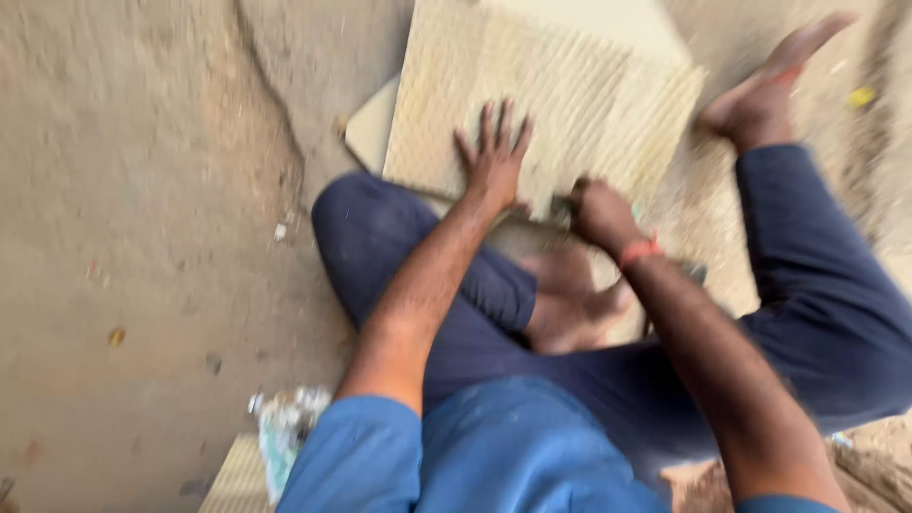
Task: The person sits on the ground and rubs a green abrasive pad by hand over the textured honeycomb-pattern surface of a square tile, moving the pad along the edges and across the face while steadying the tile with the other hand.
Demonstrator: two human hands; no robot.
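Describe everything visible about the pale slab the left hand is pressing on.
The slab is a pale beige, flat, square-edged piece, stone or tile by its look, its upper face covered in fine ridged scoring. It lies tilted on the dusty ground, overlapping another pale slab beneath it. The left hand lies spread flat on its near part; the right hand, fist closed around a dark tool too blurred to identify, meets its near edge.
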